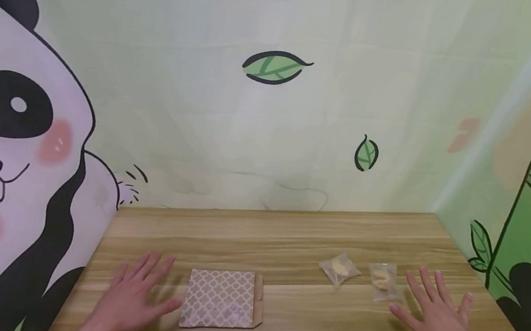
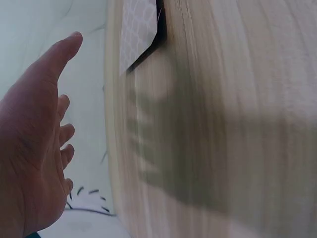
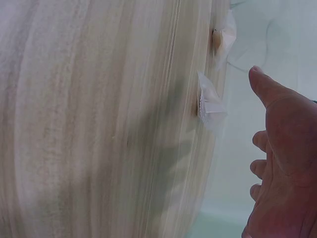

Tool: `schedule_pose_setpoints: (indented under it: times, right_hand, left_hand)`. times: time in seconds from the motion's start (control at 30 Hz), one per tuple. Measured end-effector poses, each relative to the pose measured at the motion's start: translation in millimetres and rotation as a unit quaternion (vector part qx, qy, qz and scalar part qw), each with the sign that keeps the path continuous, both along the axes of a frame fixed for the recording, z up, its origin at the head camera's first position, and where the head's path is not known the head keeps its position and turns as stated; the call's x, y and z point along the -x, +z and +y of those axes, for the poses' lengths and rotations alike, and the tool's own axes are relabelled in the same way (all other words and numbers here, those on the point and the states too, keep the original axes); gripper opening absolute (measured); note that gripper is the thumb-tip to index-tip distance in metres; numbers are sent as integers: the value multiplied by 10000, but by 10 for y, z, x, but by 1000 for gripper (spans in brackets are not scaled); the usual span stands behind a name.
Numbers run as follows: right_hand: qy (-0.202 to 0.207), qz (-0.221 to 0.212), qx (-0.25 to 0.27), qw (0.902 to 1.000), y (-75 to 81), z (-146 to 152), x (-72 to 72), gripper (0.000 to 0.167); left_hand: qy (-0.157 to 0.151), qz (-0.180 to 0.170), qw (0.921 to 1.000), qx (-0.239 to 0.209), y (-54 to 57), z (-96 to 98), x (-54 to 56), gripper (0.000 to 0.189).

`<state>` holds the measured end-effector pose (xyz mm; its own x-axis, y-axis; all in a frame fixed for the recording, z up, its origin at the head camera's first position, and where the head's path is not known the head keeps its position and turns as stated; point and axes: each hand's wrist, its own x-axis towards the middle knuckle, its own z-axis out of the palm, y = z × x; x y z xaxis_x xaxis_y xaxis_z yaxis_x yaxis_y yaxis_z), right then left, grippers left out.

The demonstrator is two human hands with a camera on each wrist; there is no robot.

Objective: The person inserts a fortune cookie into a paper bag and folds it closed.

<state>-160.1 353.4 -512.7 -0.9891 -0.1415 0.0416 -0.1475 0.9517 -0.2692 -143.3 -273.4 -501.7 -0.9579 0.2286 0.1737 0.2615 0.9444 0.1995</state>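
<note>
A flat patterned box lies on the bench, closer to its left edge than its right, plain brown flaps pointing toward the right edge. The left hand hovers between box and left edge, fingers straight and spread, holding nothing. Two clear packets with pale pieces inside, one farther left, the other beside the right hand, lie toward the right edge. That hand, also empty, hovers with fingers spread wide. Beyond the back edge hangs a backdrop with a panda and leaves.
</note>
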Motion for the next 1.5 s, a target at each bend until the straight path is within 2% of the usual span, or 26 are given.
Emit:
schedule_pose_setpoints:
  times: [0.23, 0.37, 0.53, 0.77, 1.0, 1.17, 1.5]
  right_hand:
    - [75, 94, -10, 9999, 23, -47, 9, 98]
    - [128, 83, 7, 9999, 38, -87, 34, 96]
    - [161, -1, 86, 9998, 61, -135, 81, 95]
    - [216, -91, 97, 9997, 58, -179, 99, 95]
    - [317, -53, 221, 9992, 65, -251, 122, 95]
    - [420, 38, 257, 9988, 45, -285, 147, 94]
    - [524, 84, 345, 9980, -2, -372, 207, 94]
  left_hand:
    - [-852, -117, 9961, 205, 91, 266, 314, 103]
    - [-1290, -449, 9900, 362, 123, 466, 459, 109]
    - [-1593, -875, 9818, 550, 107, 666, 583, 118]
    - [-1795, -1117, 9759, 548, 71, 825, 612, 125]
    - [-1863, -1182, 9735, 608, -73, 872, 629, 132]
    - [-1872, -1200, 9732, 581, -134, 869, 611, 137]
    - [-1872, -1282, 9727, 485, -143, 879, 592, 141]
